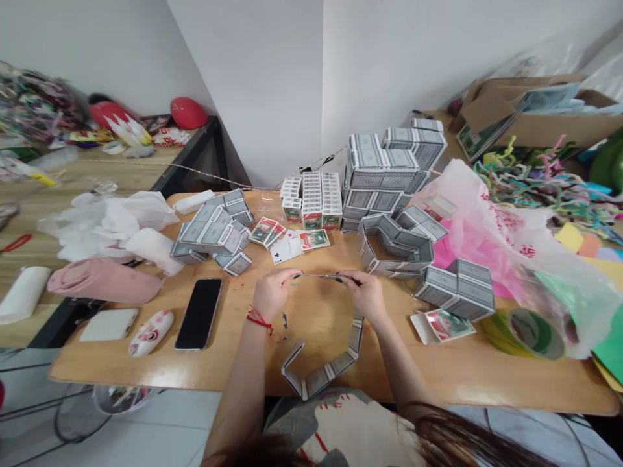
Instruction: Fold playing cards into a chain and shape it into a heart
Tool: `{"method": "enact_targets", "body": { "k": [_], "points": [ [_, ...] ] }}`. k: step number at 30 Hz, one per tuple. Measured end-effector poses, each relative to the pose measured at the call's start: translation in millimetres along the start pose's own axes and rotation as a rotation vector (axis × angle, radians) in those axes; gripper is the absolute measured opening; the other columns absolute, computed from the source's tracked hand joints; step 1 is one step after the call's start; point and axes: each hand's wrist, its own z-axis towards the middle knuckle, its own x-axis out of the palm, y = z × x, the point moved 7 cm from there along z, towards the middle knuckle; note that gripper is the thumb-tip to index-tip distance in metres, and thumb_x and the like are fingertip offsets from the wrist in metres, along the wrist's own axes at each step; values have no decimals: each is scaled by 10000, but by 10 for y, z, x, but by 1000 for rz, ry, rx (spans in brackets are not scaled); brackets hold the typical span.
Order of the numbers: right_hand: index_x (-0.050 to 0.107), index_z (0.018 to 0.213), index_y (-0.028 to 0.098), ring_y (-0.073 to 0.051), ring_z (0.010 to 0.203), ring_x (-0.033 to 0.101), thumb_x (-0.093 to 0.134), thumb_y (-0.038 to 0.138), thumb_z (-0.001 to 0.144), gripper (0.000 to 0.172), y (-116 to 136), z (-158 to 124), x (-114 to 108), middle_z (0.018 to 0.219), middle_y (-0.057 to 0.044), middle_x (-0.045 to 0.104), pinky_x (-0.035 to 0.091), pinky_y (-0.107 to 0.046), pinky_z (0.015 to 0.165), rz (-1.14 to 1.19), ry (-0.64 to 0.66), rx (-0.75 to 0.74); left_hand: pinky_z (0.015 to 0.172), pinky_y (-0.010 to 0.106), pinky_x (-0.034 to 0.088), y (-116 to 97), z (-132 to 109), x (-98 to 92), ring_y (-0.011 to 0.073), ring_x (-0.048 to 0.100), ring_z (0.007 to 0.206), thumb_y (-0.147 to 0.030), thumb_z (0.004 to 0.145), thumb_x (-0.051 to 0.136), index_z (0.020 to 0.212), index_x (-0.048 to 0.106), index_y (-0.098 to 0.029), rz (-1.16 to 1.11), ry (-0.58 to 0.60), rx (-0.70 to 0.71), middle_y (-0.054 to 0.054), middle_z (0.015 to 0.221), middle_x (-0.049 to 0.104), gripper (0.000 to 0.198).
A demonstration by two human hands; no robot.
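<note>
My left hand (272, 295), with a red string bracelet on its wrist, pinches one end of a thin playing card (321, 276) seen almost edge-on. The other end is pinched in my right hand (365, 297). A strip of grey-backed folded playing cards (325, 376) curves over the table from under my right hand towards my body. Whether it joins the held card is hidden. Beyond my hands lie loose playing cards (287, 248) and red-and-green card boxes (315, 240).
Grey card structures stand at left (214, 227), back right (382, 168) and right (457, 288); an open card ring (396, 250) sits between. Stacked card boxes (312, 201) are at the back. A phone (198, 314), tape roll (530, 332) and plastic bag (511, 220) lie around.
</note>
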Motion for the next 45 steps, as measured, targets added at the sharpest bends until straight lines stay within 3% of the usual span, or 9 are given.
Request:
{"method": "enact_targets", "body": {
  "k": [21, 32, 35, 39, 45],
  "points": [
    [688, 814, 243, -189, 764, 640, 535, 284, 718, 186, -18, -25, 12, 838, -17, 688, 492, -298, 710, -99, -22, 22, 743, 226, 487, -68, 3, 86, 118, 623, 793, -145, 776, 453, 850, 654, -237, 30, -7, 22, -23, 863, 677, 232],
    [689, 811, 264, -188, 786, 633, 525, 273, 725, 186, -23, -22, -18, 864, -6, 683, 480, -293, 731, -164, 34, 20, 758, 222, 488, -102, 32, 122, 112, 624, 783, -88, 747, 464, 835, 658, -235, 24, 1, 81, -34, 863, 676, 258],
    [692, 796, 243, -193, 764, 628, 540, 294, 715, 180, -45, -4, -32, 840, -24, 687, 470, -293, 708, -111, 71, 58, 749, 224, 492, -56, 10, 138, 115, 624, 789, -104, 754, 465, 839, 656, -236, -7, -8, 69, -31, 868, 675, 248],
    [672, 856, 196, -188, 771, 602, 567, 380, 698, 265, -95, -1, 15, 856, -49, 673, 450, -287, 687, 115, 243, 130, 753, 221, 495, 33, -50, 158, 113, 625, 799, -138, 770, 466, 845, 655, -224, -93, -31, 38, -22, 870, 675, 221],
    [632, 946, 190, -189, 753, 589, 572, 515, 657, 439, -229, -79, 117, 859, -55, 643, 444, -296, 647, 429, 405, 389, 772, 225, 496, 77, -107, 169, 113, 625, 808, -159, 781, 467, 854, 654, -211, -191, -82, 10, -11, 870, 675, 207]
  ]
}}
